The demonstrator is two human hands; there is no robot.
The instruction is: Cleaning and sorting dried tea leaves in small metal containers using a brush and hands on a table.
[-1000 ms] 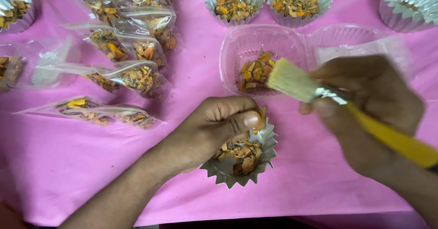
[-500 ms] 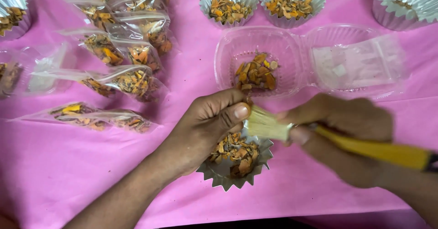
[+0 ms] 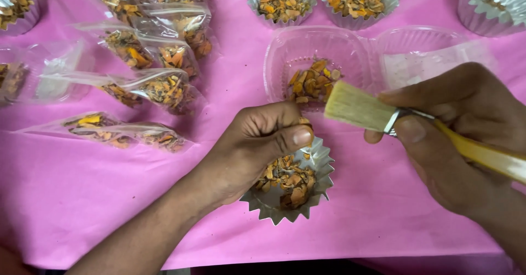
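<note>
2 hands worked over the pink surface [image 3: 82, 198] as I watched. My view showed the left hand [image 3: 257, 143] curled shut, its grip closed over orange chips above the fluted foil cup [image 3: 290, 184], thumb pressed across the fingers. I saw the right hand [image 3: 455, 138] with its grip tight on a yellow-handled brush [image 3: 383, 116], bristles pointing left, just beside the left thumb. Behind them lay a clear plastic clamshell [image 3: 312, 61] holding more chips, and filled clear bags [image 3: 153, 61] sat at the left.
</note>
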